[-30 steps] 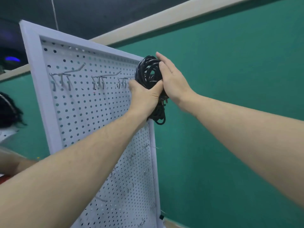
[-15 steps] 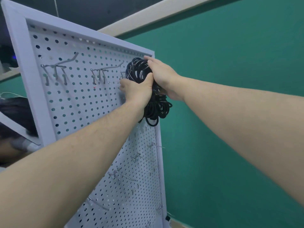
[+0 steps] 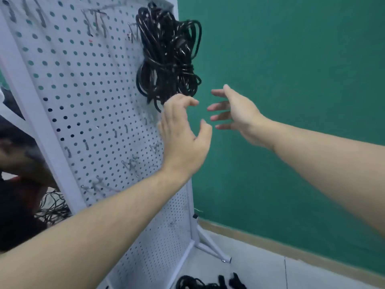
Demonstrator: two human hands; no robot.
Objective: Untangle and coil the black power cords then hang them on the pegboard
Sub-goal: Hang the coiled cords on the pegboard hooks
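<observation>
Cord (image 3: pixel 166 57), coiled in a black bundle, hung on the pegboard (image 3: pixel 83 97) near its upper right corner, at top centre of the frame. Both hands hovered just below it, empty: left hand (image 3: pixel 183 138) with fingers loosely spread, right hand (image 3: pixel 235 111) likewise open (somewhat blurred). More cords (image 3: pixel 208 283) lay on the floor (image 3: pixel 260 270) at bottom centre.

Open gap between my left hand (image 3: pixel 183 130) and right hand (image 3: pixel 235 113), nothing in it. Coiled cord bundle (image 3: pixel 166 57) hangs just above my fingers, blocks upper right of pegboard (image 3: pixel 87 97). Metal hooks (image 3: pixel 131 163) jut out lower down. Green wall (image 3: pixel 291 101) behind; more cords (image 3: pixel 208 283) on floor (image 3: pixel 260 272).
</observation>
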